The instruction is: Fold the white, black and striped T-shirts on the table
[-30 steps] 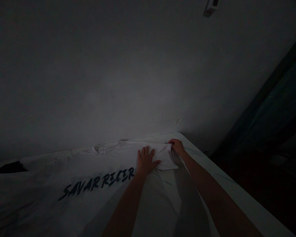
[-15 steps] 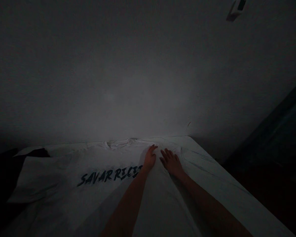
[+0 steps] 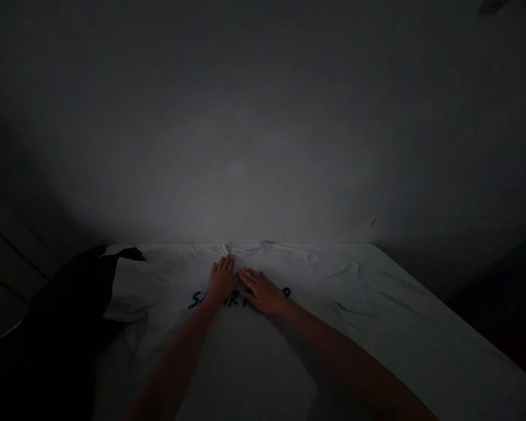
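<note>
A white T-shirt with dark lettering across the chest lies spread out, its neckline toward the wall. My left hand rests flat on the upper chest, just below the collar, fingers stretched out. Beside it my right hand lies on the print with its fingers extended toward the left hand. Between them they cover most of the letters. Neither hand grips the cloth. The shirt's sleeves reach out to both sides, with some creases at the left one.
Under the shirt is a pale marbled table, its back edge against a grey wall. Dark cloth lies in a heap at the left. The room is dim, and the table's right edge slants toward me.
Both hands have moved left across the shirt, from its right shoulder area to the middle of the chest over the print. The view has turned left, showing more dark cloth.
</note>
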{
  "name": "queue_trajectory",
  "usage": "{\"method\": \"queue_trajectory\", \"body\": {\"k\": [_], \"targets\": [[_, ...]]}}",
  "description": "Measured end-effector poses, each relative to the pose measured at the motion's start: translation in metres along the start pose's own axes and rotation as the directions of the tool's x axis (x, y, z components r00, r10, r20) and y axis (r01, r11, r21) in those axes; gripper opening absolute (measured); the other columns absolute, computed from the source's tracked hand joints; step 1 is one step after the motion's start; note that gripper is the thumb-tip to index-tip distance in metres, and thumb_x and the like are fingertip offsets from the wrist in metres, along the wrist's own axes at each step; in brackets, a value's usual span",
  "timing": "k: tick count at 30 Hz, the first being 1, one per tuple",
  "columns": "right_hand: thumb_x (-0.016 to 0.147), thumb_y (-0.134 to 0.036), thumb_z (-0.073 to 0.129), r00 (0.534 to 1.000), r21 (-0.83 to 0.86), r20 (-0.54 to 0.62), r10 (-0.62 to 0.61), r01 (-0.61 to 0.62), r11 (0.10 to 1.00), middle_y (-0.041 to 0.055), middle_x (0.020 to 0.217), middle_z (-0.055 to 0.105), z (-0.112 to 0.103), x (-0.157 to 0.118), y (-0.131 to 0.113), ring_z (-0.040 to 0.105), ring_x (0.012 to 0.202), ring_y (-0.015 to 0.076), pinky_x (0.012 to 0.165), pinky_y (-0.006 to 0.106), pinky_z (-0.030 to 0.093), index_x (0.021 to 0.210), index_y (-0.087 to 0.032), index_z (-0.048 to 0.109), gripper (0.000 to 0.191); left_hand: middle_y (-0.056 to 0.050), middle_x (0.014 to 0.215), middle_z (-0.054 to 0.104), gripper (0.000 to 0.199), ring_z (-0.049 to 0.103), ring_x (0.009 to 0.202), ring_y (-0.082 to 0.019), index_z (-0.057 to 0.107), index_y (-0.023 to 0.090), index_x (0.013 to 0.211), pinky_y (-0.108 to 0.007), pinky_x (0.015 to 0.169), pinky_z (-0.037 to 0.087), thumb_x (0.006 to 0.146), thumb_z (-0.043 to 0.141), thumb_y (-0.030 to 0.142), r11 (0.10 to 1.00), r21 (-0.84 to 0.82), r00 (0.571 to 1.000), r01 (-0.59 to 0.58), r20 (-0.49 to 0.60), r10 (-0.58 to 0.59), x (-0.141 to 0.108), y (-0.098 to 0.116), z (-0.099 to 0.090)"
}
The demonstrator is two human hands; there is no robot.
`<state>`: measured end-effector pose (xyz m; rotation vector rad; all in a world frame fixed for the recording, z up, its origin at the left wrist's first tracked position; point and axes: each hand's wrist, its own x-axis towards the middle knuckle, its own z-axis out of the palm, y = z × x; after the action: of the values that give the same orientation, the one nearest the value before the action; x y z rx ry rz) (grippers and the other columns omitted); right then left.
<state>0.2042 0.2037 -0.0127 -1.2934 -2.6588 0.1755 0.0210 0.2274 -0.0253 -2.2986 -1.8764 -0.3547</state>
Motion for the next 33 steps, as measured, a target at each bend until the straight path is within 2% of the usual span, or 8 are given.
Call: {"method": "queue_trajectory", "body": {"k": [3, 8, 12, 17, 22, 27, 30, 33], "targets": [[0.099, -0.059, 0.034, 0.998, -0.005, -0.015, -0.061, 0.061, 0.998, 0.0057, 0.162, 0.025, 0.017, 0.012, 0.001, 0.022, 0.148, 0.0244, 0.120, 0.048, 0.017, 0.155, -0.029, 0.027, 0.063, -0.008, 0.157, 0.037, 0.052, 0.034, 0.144, -0.031, 0.042, 0.024, 0.149, -0.054, 0.116, 0.027, 0.097, 0.038, 0.033, 0.999, 0.008, 0.999, -0.050, 0.021, 0.050, -0.009, -0.029, 0.000], [0.100, -0.047, 0.037, 0.911, -0.160, -0.112, 0.398, -0.412, 0.897, 0.0080, 0.160, 0.031, 0.000, -0.017, 0.097, 0.028, 0.146, 0.0271, 0.117, 0.049, 0.021, 0.151, -0.029, 0.037, 0.054, -0.007, 0.157, 0.037, 0.050, 0.032, 0.144, -0.035, 0.044, 0.034, 0.147, -0.060, 0.114, 0.024, 0.099, 0.039, 0.042, 0.994, 0.019, 0.995, 0.104, -0.004, -0.104, -0.013, -0.058, -0.003], [0.100, -0.039, 0.037, 0.830, -0.185, -0.165, 0.532, -0.556, 0.810, 0.0120, 0.157, 0.035, -0.018, -0.038, 0.133, 0.028, 0.146, 0.0262, 0.118, 0.047, 0.018, 0.149, -0.020, 0.041, 0.052, -0.009, 0.156, 0.038, 0.050, 0.032, 0.143, -0.037, 0.044, 0.031, 0.147, -0.063, 0.112, 0.023, 0.099, 0.037, 0.043, 0.988, 0.022, 0.988, 0.154, -0.012, -0.154, -0.011, -0.061, -0.011], [0.100, -0.034, 0.034, 0.773, -0.135, -0.229, 0.592, -0.628, 0.767, 0.0229, 0.153, 0.038, -0.013, -0.011, 0.054, 0.027, 0.145, 0.0335, 0.116, 0.055, 0.017, 0.142, -0.007, 0.047, 0.051, -0.013, 0.149, 0.048, 0.045, 0.042, 0.136, -0.031, 0.054, 0.019, 0.138, -0.052, 0.113, 0.027, 0.099, 0.035, 0.030, 0.984, 0.029, 0.985, 0.174, 0.006, -0.174, -0.016, -0.038, -0.030], [0.101, -0.034, 0.032, 0.878, 0.042, -0.183, 0.443, -0.443, 0.896, 0.0183, 0.156, 0.035, 0.021, -0.005, -0.070, 0.029, 0.145, 0.0298, 0.116, 0.052, 0.020, 0.146, -0.011, 0.043, 0.051, -0.011, 0.153, 0.044, 0.049, 0.040, 0.140, -0.026, 0.046, 0.017, 0.145, -0.042, 0.114, 0.031, 0.099, 0.033, 0.025, 0.996, -0.052, 0.998, 0.066, 0.026, -0.065, -0.067, 0.011, -0.037], [0.100, -0.045, 0.036, 0.906, 0.001, -0.171, 0.387, -0.393, 0.920, 0.0122, 0.159, 0.031, 0.019, -0.104, -0.076, 0.027, 0.146, 0.0303, 0.118, 0.050, 0.017, 0.149, -0.017, 0.040, 0.057, -0.005, 0.158, 0.035, 0.050, 0.033, 0.144, -0.029, 0.040, 0.031, 0.149, -0.050, 0.115, 0.029, 0.099, 0.034, 0.036, 0.995, 0.046, 0.994, -0.085, 0.075, 0.082, -0.160, -0.030, -0.055], [0.099, -0.044, 0.034, 0.858, -0.068, -0.203, 0.471, -0.493, 0.868, 0.0141, 0.158, 0.033, 0.007, -0.188, -0.034, 0.027, 0.146, 0.0309, 0.119, 0.050, 0.017, 0.150, -0.014, 0.038, 0.059, -0.009, 0.158, 0.036, 0.051, 0.035, 0.143, -0.032, 0.042, 0.026, 0.149, -0.052, 0.112, 0.032, 0.100, 0.030, 0.033, 0.990, 0.139, 0.996, -0.012, 0.090, 0.000, -0.215, -0.083, -0.073], [0.098, -0.045, 0.033, 0.759, -0.066, -0.252, 0.600, -0.632, 0.772, 0.0192, 0.158, 0.031, 0.001, -0.244, -0.016, 0.020, 0.148, 0.0348, 0.118, 0.055, 0.014, 0.150, -0.008, 0.038, 0.063, -0.018, 0.152, 0.043, 0.052, 0.039, 0.139, -0.038, 0.047, 0.017, 0.146, -0.058, 0.109, 0.033, 0.099, 0.030, 0.032, 0.974, 0.210, 0.994, 0.079, 0.057, -0.093, -0.253, -0.099, -0.087]]}}
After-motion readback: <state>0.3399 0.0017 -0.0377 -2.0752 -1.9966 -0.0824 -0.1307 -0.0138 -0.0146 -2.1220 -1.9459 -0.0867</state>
